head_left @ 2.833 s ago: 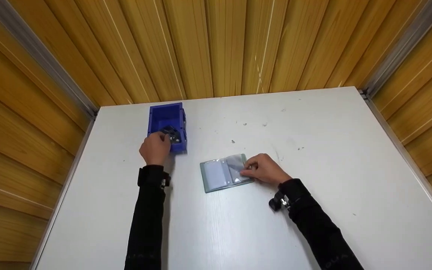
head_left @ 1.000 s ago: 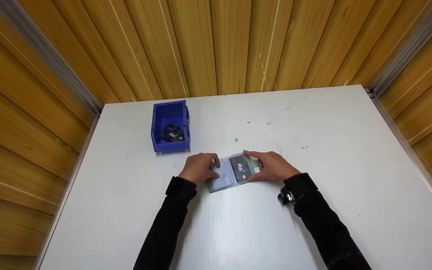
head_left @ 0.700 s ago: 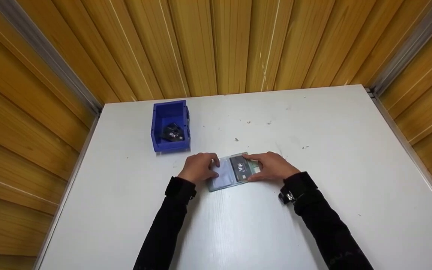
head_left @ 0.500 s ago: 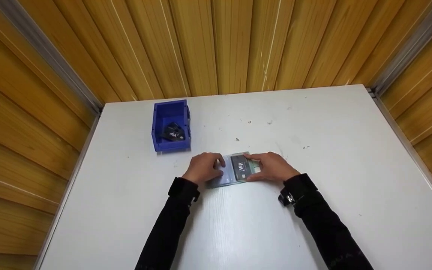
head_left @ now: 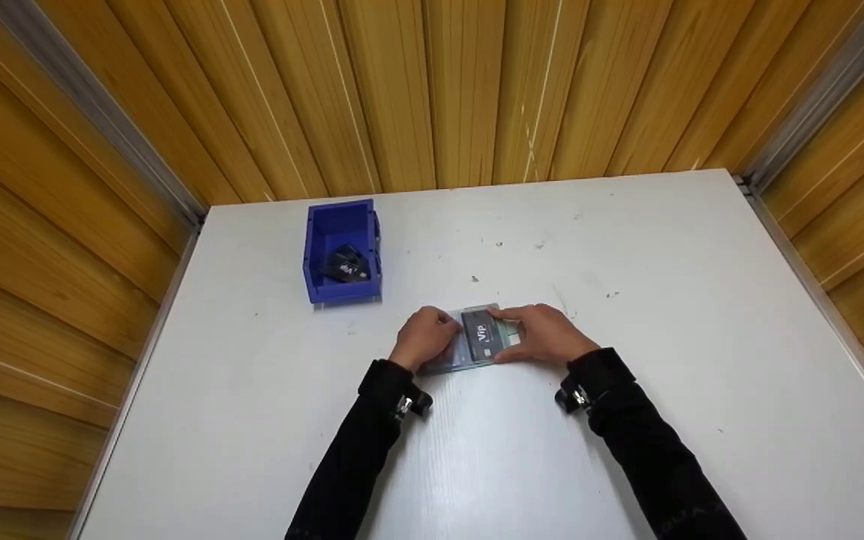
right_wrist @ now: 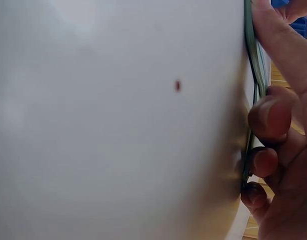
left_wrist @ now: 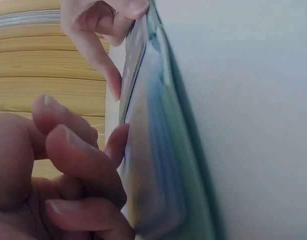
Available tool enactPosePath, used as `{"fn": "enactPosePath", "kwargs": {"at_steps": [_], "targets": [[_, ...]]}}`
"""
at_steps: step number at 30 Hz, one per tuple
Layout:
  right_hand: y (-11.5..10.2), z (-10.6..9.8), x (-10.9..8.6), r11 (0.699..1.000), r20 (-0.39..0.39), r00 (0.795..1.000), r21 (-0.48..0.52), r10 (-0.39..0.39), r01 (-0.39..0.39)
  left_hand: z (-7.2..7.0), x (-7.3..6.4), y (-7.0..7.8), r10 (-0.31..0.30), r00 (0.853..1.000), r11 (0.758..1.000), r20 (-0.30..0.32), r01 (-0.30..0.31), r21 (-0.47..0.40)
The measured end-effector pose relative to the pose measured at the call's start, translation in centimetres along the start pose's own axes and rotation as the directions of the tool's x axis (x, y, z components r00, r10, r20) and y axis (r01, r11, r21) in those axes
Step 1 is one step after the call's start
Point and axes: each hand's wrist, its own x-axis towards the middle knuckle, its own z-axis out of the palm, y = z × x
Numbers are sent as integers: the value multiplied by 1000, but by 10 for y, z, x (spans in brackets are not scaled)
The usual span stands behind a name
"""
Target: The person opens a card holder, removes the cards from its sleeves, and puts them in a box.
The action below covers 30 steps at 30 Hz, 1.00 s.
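A small pale-green card holder with clear plastic sleeves lies spread on the white table. Its right sleeve holds a dark card marked "Vip". My right hand grips the holder at the right, forefinger and thumb at its far and near edges. Over the left page, my left hand has its fingers curled, close to the card's left edge. In the left wrist view a fingertip touches the clear sleeve; whether it pinches the sleeve or only presses it, I cannot tell. Much of the left page is hidden.
A blue bin stands at the back left of the table with several dark cards inside. Wood-patterned panels rise behind the table and on both sides.
My left hand came from the blue bin to the holder, and the dark card now shows in the right sleeve. Lately it moved right over the left page, fingers drawing together. The right hand barely moved lately.
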Motion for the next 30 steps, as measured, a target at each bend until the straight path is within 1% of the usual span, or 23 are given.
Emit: {"fn": "enactPosePath", "kwargs": {"at_steps": [4, 6, 8, 10, 12, 14, 18, 20, 24, 27, 30], "targets": [[1, 0, 0, 1000, 2, 1000, 19, 20, -20, 1, 0, 1, 2, 1000, 999, 31, 0, -45], [1, 0, 1, 999, 2, 1000, 28, 25, -25, 0, 0, 2, -4, 998, 995, 56, 10, -102], [1, 0, 1, 999, 1, 1000, 33, 24, -24, 0, -1, 2, -17, 997, 985, 73, 29, -168], [1, 1, 1, 999, -4, 1000, 39, 21, -21, 0, -1, 4, -34, 997, 975, 76, 50, -218], [0, 1, 1, 999, -3, 1000, 40, 23, -23, 0, -1, 6, -49, 997, 967, 66, 64, -248], [0, 1, 1, 999, -8, 1000, 37, 15, -15, 1, -1, 8, -51, 997, 961, 61, 66, -267], [0, 1, 0, 999, -12, 1000, 33, 11, -11, 3, 0, 9, -48, 995, 942, 90, 75, -327], [0, 1, 1, 999, -9, 1000, 36, 11, -10, 5, 1, 8, -54, 995, 935, 85, 80, -346], [0, 1, 1, 1000, 0, 1000, 28, 3, -3, 7, 5, 6, -79, 996, 922, 48, 91, -377], [0, 0, 1, 1000, 8, 1000, 29, 2, -2, 8, 9, 5, -92, 995, 913, 48, 104, -394], [0, 0, 1, 999, 9, 1000, 33, 1, -2, 9, 12, 5, -93, 995, 923, 48, 104, -370]]}}
